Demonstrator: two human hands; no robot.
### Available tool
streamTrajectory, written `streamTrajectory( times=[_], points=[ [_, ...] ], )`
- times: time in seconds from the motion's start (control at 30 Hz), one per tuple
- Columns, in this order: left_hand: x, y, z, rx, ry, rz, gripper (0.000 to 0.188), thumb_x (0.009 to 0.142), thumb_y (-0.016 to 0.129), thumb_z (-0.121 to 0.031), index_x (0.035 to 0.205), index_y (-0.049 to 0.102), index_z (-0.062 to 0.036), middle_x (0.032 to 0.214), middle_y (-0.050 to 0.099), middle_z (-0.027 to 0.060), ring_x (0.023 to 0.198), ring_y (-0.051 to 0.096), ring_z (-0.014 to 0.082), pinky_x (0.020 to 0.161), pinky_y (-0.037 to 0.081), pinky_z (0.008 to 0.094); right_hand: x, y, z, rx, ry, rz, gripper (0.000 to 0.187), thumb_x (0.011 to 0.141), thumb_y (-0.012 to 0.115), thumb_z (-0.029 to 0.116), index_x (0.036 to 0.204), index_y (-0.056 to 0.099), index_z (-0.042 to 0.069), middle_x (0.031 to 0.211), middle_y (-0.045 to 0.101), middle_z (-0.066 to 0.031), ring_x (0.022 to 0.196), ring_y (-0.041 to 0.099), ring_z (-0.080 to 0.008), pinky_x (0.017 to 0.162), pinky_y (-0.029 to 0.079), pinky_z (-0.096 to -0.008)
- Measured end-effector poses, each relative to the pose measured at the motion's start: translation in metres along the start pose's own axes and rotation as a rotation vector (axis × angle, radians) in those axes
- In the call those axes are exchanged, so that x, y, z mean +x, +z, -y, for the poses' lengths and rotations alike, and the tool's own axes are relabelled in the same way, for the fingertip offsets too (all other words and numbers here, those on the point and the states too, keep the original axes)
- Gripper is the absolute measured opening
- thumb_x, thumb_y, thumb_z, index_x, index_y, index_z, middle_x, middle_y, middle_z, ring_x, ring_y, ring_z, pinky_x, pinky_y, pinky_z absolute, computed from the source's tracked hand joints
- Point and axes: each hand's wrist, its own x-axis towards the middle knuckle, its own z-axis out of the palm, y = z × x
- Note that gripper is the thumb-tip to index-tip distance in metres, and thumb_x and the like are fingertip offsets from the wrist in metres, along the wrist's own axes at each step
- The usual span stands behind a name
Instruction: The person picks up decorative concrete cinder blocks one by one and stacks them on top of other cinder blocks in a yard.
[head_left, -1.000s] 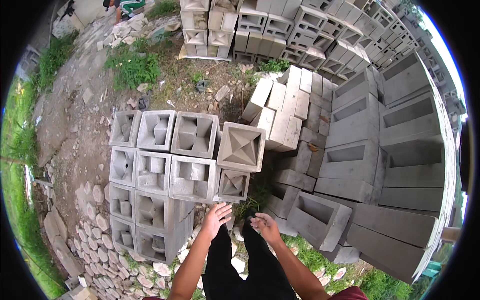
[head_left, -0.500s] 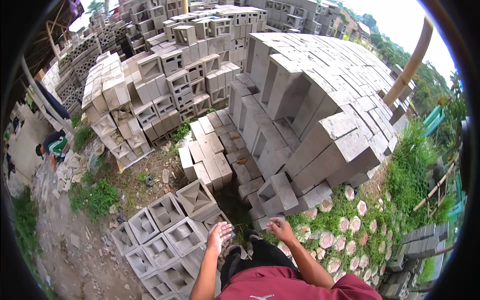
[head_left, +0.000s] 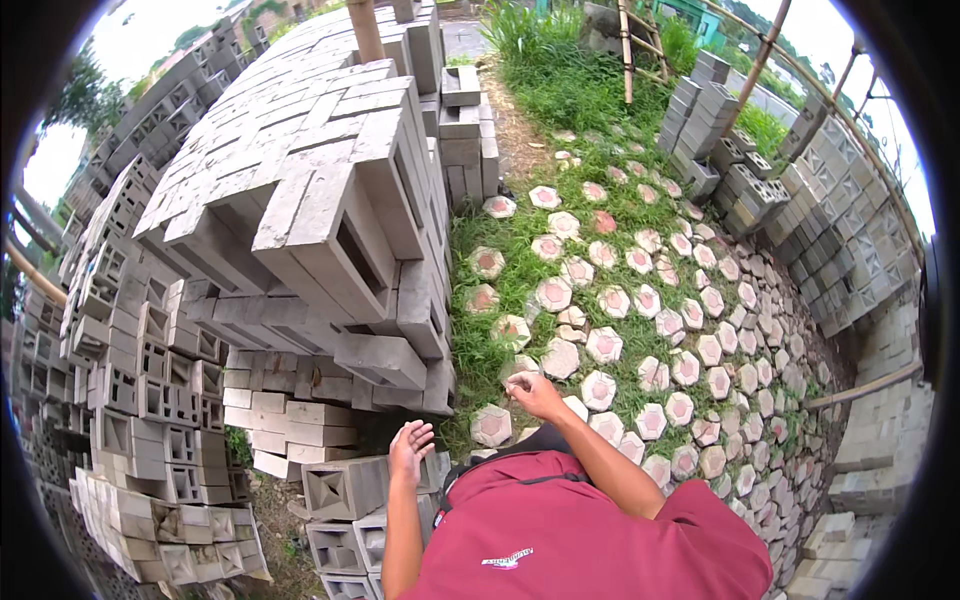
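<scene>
My left hand (head_left: 409, 450) is held out with its palm turned inward and its fingers extended, holding nothing. Close below it are square grey concrete vent blocks (head_left: 345, 490) with recessed faces, and the hand appears to be above them. My right hand (head_left: 536, 396) is raised in front of me with its fingers curled in, and I see nothing in it. Beneath it lie grass and hexagonal paving stones (head_left: 561, 358). To the left of the right hand, a grey hollow block (head_left: 380, 360) juts from the foot of a big block stack (head_left: 330, 120).
Hexagonal pavers (head_left: 646, 300) set in grass spread to the right. Further block piles stand at far right (head_left: 850, 215) and lower left (head_left: 170, 530). A bamboo pole (head_left: 365, 30) rises by the big stack, and another pole (head_left: 865, 385) juts in at right.
My view has swung to the right, so the big stack now lies on the left and the paved ground fills the right. Both hands stay raised before me, with nothing seen picked up.
</scene>
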Motion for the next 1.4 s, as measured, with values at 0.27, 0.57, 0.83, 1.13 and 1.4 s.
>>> streamTrajectory(
  times=[0.27, 0.57, 0.83, 1.13, 1.4],
  points=[
    [0.073, 0.196, 0.016, 0.414, -0.139, 0.348, 0.038, 0.096, 0.044, -0.035, 0.114, 0.055, -0.0032, 0.106, 0.065, 0.0097, 0.091, 0.062, 0.0160, 0.075, 0.049, 0.0307, -0.076, -0.124, -0.071, -0.001, 0.150, -0.231, 0.032, 0.082, 0.062, 0.024, 0.102, 0.063, -0.001, 0.087, 0.067, -0.0134, 0.077, 0.063, -0.0212, 0.072, 0.050, -0.0329],
    [0.080, 0.434, 0.121, 0.611, -0.212, 0.741, 0.040, 0.095, 0.044, -0.032, 0.116, 0.054, 0.0007, 0.106, 0.065, 0.0110, 0.092, 0.062, 0.0180, 0.077, 0.049, 0.0303, -0.174, -0.259, -0.157, 0.216, 0.340, -0.703, 0.025, 0.086, 0.060, 0.016, 0.102, 0.061, -0.003, 0.085, 0.065, -0.0060, 0.073, 0.061, -0.0115, 0.065, 0.049, -0.0261],
    [0.079, 0.544, 0.188, 0.847, -0.404, 1.064, 0.042, 0.096, 0.043, -0.035, 0.119, 0.052, -0.0008, 0.109, 0.063, 0.0097, 0.096, 0.060, 0.0185, 0.082, 0.048, 0.0332, -0.208, -0.291, -0.186, 0.572, 0.447, -1.001, 0.021, 0.086, 0.060, 0.015, 0.100, 0.062, 0.000, 0.081, 0.065, -0.0048, 0.068, 0.060, -0.0113, 0.060, 0.046, -0.0261],
    [0.169, 0.725, 0.210, 0.925, -0.505, 1.118, 0.041, 0.095, 0.043, -0.036, 0.116, 0.054, -0.0029, 0.107, 0.064, 0.0093, 0.094, 0.061, 0.0180, 0.081, 0.047, 0.0337, -0.126, -0.425, -0.225, 0.729, 0.552, -1.077, 0.022, 0.090, 0.057, 0.016, 0.105, 0.059, 0.002, 0.092, 0.066, -0.0076, 0.077, 0.064, -0.0146, 0.061, 0.049, -0.0272],
    [0.261, 0.912, 0.198, 1.000, -0.420, 1.119, 0.037, 0.095, 0.043, -0.031, 0.114, 0.054, -0.0010, 0.101, 0.065, 0.0073, 0.088, 0.060, 0.0157, 0.078, 0.046, 0.0332, -0.020, -0.593, -0.241, 0.449, 0.479, -1.190, 0.028, 0.086, 0.061, 0.020, 0.106, 0.061, -0.001, 0.088, 0.068, -0.0099, 0.078, 0.065, -0.0167, 0.071, 0.050, -0.0299]
  ],
)
